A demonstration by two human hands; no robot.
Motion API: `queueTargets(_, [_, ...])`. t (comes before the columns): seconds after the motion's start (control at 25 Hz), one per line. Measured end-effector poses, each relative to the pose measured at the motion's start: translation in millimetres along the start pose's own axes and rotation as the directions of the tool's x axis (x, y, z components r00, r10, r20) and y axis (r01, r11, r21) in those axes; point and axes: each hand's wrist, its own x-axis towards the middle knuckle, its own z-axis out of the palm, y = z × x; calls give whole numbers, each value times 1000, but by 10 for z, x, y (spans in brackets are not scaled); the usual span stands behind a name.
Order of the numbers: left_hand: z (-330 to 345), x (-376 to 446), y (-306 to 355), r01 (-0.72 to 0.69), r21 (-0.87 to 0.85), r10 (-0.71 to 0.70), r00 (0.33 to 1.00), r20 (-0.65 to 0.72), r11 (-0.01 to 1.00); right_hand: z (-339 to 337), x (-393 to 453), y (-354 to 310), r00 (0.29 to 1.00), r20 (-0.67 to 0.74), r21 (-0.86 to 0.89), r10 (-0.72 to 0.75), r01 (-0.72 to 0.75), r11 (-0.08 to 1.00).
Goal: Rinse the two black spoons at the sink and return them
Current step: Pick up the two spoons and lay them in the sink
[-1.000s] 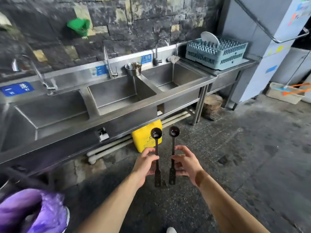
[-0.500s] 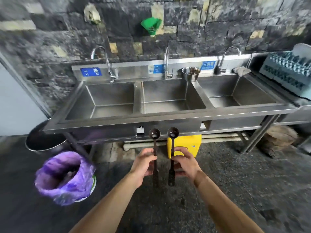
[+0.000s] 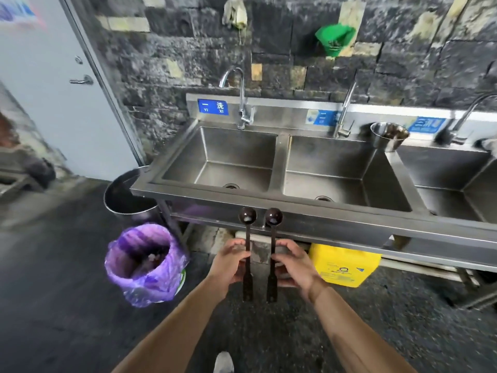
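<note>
Far left: pale grey door (image 3: 67, 103) with a lever handle, set against the dark stone wall.

Left, on the floor: round dark metal bin (image 3: 126, 197) tucked just beside the left end of the sink unit; in front of it a bucket lined with a purple plastic bag (image 3: 145, 265), mouth open, near the left forearm. Dark wet floor lies open to the left of both.

Centre: left hand (image 3: 228, 265) clasped around the handle of a black long-handled round-bowl spoon (image 3: 247, 249), held upright, bowl up. Right hand (image 3: 295, 267) gripping a second black spoon (image 3: 272, 249) the same way. The two spoons stand parallel, close but apart, their bowls level with the front edge of the long stainless steel three-basin sink (image 3: 322, 219).

Behind: left basin under a curved chrome tap (image 3: 239, 98); middle basin under a straight tap (image 3: 344, 114).

Right: small steel bowl (image 3: 388, 135) on the divider between the middle and right basins. Yellow plastic jug (image 3: 344, 267) on the floor under the sink, just right of the right hand.
</note>
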Motion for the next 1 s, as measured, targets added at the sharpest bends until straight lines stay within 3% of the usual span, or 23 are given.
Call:
queueTargets(0.56, [-1166,1478,790,1,-57,0,1000,6,998,1035,1537,-853,1000,16,-45,-2,3,999])
queueTargets(1.0, [-1246,2442,1296,13,-62,-14,1000,-27,998,1207,2608,-1282,999,40,-54,20,-18,998])
